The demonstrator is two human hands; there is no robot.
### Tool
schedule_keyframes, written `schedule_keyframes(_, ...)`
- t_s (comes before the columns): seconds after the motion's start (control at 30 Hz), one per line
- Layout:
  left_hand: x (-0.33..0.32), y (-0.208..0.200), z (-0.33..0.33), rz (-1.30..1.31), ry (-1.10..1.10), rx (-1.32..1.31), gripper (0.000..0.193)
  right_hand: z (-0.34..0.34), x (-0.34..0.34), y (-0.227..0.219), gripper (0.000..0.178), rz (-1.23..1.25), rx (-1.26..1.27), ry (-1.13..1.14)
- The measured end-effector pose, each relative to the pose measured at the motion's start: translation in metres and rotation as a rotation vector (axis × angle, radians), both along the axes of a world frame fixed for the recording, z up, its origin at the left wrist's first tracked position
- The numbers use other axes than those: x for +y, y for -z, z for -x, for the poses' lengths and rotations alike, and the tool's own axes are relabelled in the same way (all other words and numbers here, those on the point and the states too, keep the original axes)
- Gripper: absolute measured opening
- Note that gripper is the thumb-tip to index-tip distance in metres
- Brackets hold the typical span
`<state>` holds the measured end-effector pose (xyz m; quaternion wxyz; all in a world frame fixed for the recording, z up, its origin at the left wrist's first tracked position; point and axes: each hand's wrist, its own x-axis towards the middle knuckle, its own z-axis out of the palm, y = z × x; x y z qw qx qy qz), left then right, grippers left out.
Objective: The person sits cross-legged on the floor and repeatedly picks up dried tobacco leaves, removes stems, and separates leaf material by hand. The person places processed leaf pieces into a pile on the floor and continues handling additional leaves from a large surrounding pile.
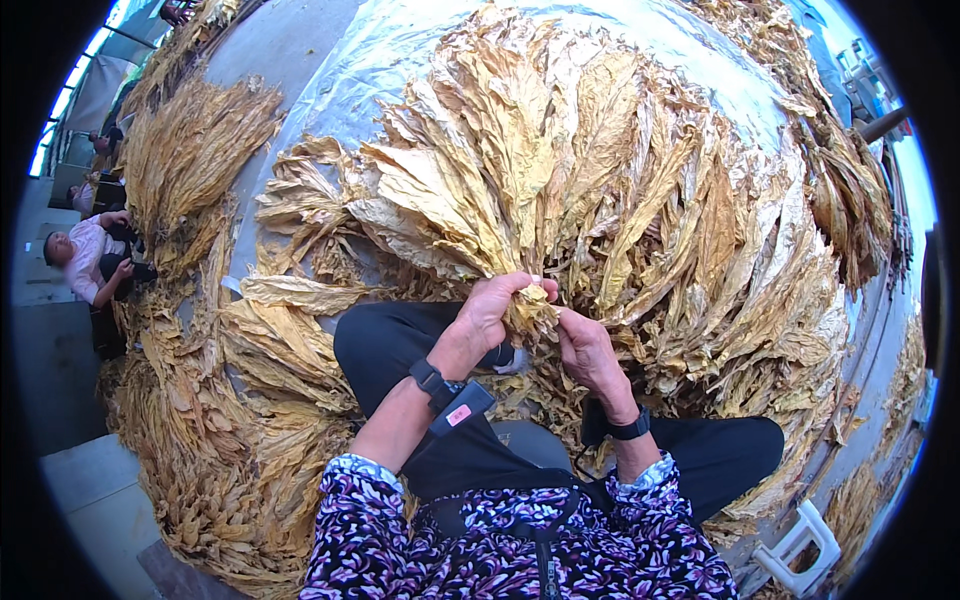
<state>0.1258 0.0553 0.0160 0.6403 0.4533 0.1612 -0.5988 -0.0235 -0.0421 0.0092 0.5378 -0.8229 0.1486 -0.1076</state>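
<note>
A fanned bundle of dried tobacco leaves (500, 200), yellow to tan, spreads away from me with its gathered butt end (532, 312) over my lap. My left hand (488, 312) is closed round that end, thumb and fingers wrapped over it. On its right side my right hand (592, 352) pinches a bit of leaf at the butt with thumb and forefinger; its other fingers are partly hidden. Beyond and to the right lies a wide heap of similar dried leaves (720, 240). Both wrists wear dark straps, the left one with a dark box.
More leaf piles (250, 450) lie at my left and along the far right. Clear plastic sheeting (350, 80) covers floor beyond the heap. A white plastic stool (800, 550) stands at lower right. Another person (95, 250) sits at far left beside leaves. My crossed legs frame the work.
</note>
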Motion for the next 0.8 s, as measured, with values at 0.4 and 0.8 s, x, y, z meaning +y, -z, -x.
schedule_keyframes(0.4, 0.035, -0.022, 0.022, -0.010, -0.036, -0.050, 0.018, -0.039, -0.058, -0.046, 0.040, 0.048, -0.097, -0.121)
schedule_keyframes(0.8, 0.050, -0.042, 0.014, 0.129, -0.032, 0.154, 0.016, -0.082, -0.071, -0.010, 0.010, 0.022, -0.399, -0.219)
